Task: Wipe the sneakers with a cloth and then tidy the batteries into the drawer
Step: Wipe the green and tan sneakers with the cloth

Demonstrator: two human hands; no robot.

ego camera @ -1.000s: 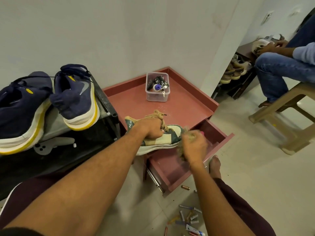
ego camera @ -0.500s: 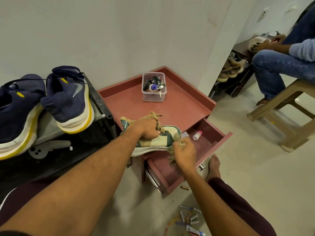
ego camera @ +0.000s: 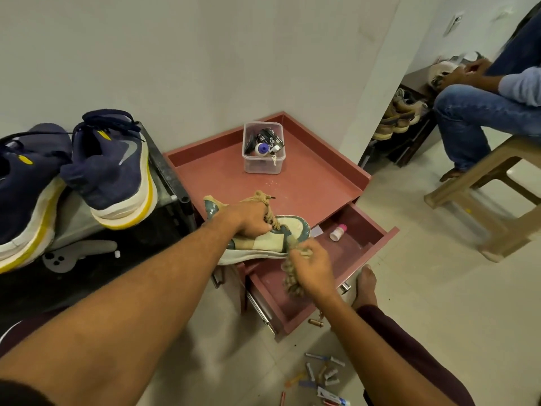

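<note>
Our left hand (ego camera: 252, 221) curls its fingers round the laces and upper of the worn beige-and-teal canvas sneaker (ego camera: 270, 243), which lies on the front edge of the reddish-brown cabinet top (ego camera: 222, 177). Our right hand (ego camera: 311, 266) pinches a shaggy beige cloth (ego camera: 289, 284) against the sneaker's toe. Both are above the open reddish-brown drawer (ego camera: 355, 247), at four o'clock from the sneaker. In the drawer lies a small white bottle with a pink cap (ego camera: 338, 232). The loose cylindrical batteries (ego camera: 322, 373) are scattered on the pale floor at six o'clock from the drawer. A pair of navy sneakers with white-and-yellow soles (ego camera: 114, 168) stands at nine o'clock.
</note>
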